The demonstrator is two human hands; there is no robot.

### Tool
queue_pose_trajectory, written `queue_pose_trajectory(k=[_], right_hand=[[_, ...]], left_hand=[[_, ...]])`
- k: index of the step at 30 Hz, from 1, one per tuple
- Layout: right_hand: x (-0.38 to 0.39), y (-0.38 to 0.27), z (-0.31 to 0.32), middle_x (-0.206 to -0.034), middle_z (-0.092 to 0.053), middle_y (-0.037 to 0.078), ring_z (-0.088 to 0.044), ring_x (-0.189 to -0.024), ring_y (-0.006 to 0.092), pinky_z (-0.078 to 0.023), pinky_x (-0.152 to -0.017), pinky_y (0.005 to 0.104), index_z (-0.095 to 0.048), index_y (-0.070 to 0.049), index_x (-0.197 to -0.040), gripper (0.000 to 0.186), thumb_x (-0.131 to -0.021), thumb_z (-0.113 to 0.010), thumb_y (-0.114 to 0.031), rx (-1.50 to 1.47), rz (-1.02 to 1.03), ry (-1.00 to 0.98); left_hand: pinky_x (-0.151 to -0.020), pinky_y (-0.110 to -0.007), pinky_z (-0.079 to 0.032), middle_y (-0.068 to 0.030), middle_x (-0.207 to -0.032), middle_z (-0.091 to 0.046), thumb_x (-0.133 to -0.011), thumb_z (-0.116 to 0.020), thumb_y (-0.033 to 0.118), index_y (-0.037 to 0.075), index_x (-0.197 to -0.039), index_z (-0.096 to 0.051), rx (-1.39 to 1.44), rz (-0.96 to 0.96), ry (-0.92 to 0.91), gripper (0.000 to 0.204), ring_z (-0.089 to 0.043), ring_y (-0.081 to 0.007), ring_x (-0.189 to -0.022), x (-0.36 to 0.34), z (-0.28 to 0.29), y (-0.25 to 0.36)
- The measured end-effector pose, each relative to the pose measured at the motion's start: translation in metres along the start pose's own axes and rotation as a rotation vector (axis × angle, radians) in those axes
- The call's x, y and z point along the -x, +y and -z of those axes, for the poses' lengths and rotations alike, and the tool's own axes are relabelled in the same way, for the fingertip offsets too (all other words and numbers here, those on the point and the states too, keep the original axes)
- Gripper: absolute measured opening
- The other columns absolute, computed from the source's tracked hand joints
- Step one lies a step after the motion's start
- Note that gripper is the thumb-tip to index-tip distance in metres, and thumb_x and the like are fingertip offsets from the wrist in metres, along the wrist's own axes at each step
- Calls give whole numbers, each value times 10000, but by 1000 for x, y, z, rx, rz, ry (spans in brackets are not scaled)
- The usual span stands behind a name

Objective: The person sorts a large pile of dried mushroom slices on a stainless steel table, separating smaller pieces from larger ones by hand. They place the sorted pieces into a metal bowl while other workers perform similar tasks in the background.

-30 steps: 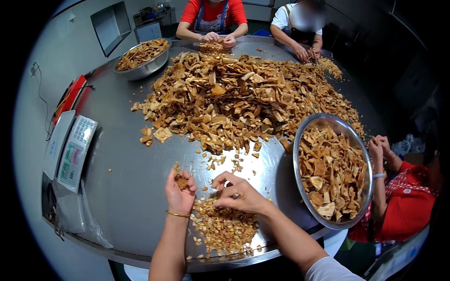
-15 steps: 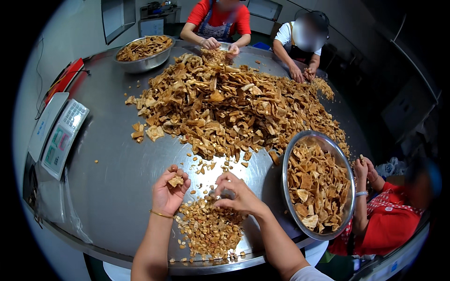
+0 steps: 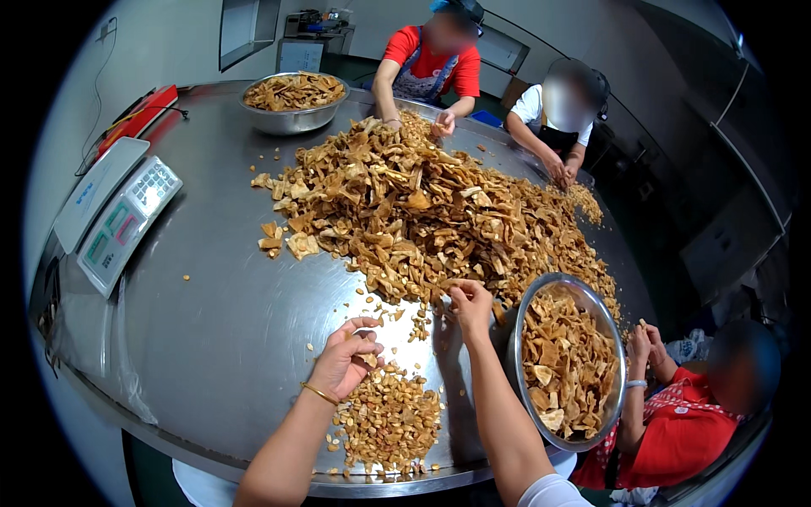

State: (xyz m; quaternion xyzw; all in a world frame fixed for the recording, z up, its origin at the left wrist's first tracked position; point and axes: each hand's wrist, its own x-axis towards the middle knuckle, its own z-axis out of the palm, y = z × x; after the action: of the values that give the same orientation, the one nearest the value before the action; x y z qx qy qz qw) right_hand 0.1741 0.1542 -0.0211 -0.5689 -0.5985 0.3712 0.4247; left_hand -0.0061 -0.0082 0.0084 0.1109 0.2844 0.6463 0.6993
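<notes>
My left hand (image 3: 345,362), a gold bangle at its wrist, hovers over the upper left of a small pile of yellow-brown bits (image 3: 390,422). Its curled fingers hold a small tan dried piece (image 3: 368,359). My right hand (image 3: 471,308) reaches to the near edge of a large heap of brown dried pieces (image 3: 397,203). Thumb and fingertips are pinched together there; what lies between them is too small to make out. Beside my right forearm, a steel bowl (image 3: 517,363) full of larger brown pieces leans tilted on the table.
At the left of the metal table (image 3: 220,338) sits a digital scale (image 3: 127,224). Another filled steel bowl (image 3: 291,120) stands at the far left. Two co-workers (image 3: 431,72) handle pieces across the heap; a third (image 3: 676,414) works close by on the right.
My right hand has moved away from the small pile, forward to the heap's edge, and its fingers have closed. My left hand still holds its piece. The whole view has shifted slightly.
</notes>
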Motion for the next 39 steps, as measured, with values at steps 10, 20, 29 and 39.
queue_pose_trajectory(k=[10,20,29,39], right_hand=[[107,-46,-10,-824,-576,76,-552,-748,123,-461,-656,236,-518,18,-877,217,-677,-600,31,-364,58,-331],[107,-47,-13,-910,-550,91,-532,-816,128,-441,-689,235,-489,14,-998,297,-711,-562,36,-605,-43,-422],[57,-16,-6,-825,-562,49,-513,-735,97,-425,-597,217,-556,-31,-940,231,-710,-570,-31,-95,68,2],[16,9,14,-802,-557,52,-555,-658,154,-443,-558,256,-544,-24,-954,279,-681,-601,-19,-107,-73,3]], left_hand=[[-402,-167,-363,-34,-659,-510,-764,-577,164,12,-865,-498,-341,14,90,198,-457,-69,-491,3,-2,-16],[-411,-153,-383,-24,-675,-530,-723,-601,72,-3,-900,-494,-418,5,132,220,-475,-58,-502,1,-2,-22],[-453,-221,-416,-29,-754,-501,-747,-493,87,15,-936,-520,-141,51,102,203,-489,-103,-603,0,9,-14],[-487,-262,-450,-34,-701,-493,-770,-554,227,74,-784,-489,-12,149,33,167,-513,-153,-638,-3,17,-11]])
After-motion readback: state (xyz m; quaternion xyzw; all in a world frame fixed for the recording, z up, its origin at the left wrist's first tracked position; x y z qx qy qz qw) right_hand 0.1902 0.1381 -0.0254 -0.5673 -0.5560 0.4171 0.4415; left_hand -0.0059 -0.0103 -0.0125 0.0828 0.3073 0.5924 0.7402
